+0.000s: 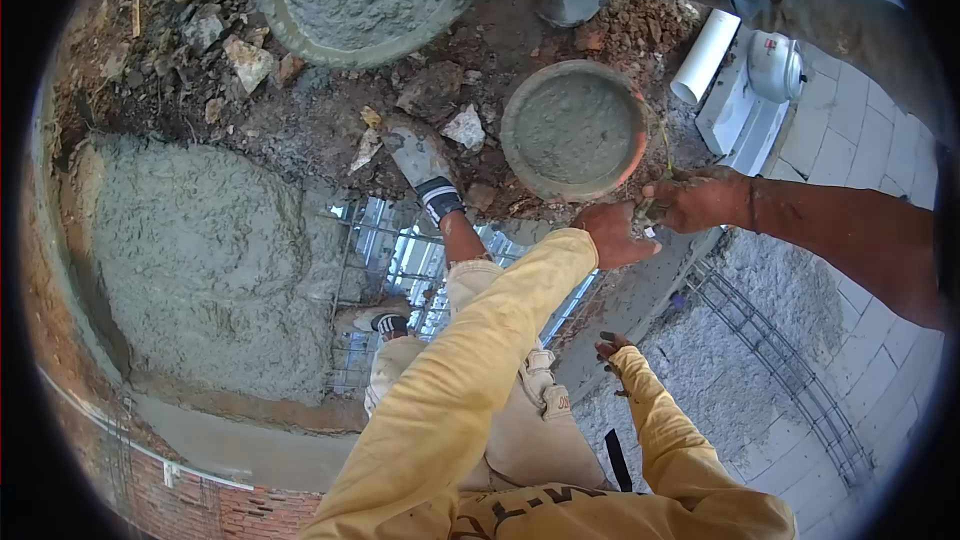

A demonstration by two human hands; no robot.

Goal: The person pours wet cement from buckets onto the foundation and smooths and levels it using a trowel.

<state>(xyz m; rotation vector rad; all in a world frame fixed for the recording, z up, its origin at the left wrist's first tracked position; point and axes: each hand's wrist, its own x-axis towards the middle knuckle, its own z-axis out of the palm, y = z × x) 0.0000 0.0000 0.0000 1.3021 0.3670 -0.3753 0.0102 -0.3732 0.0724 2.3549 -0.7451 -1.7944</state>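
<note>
Head view: bucket point(641, 132) of wet concrete point(572, 130) stands just above and right of centre. Likely heavy, its load soft and sloshy, rim slick; best held at opposite rim sides. Left hand point(618, 237) at lower rim, beside co-worker's hand point(697, 198); grip and contact can't be told. Right hand point(612, 348), lower right of centre, fingers loosely parted.

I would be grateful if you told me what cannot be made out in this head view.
All in the head view:
- Whatever may lie between the left hand and the co-worker's hand: their fingers cover it.
- Right hand: too small and dark to tell whether it holds anything.
- Large round basin: its far rim is cut off by the top edge.
- Yellow shirt: folds and the bottom edge hide part of its lettering.
</note>
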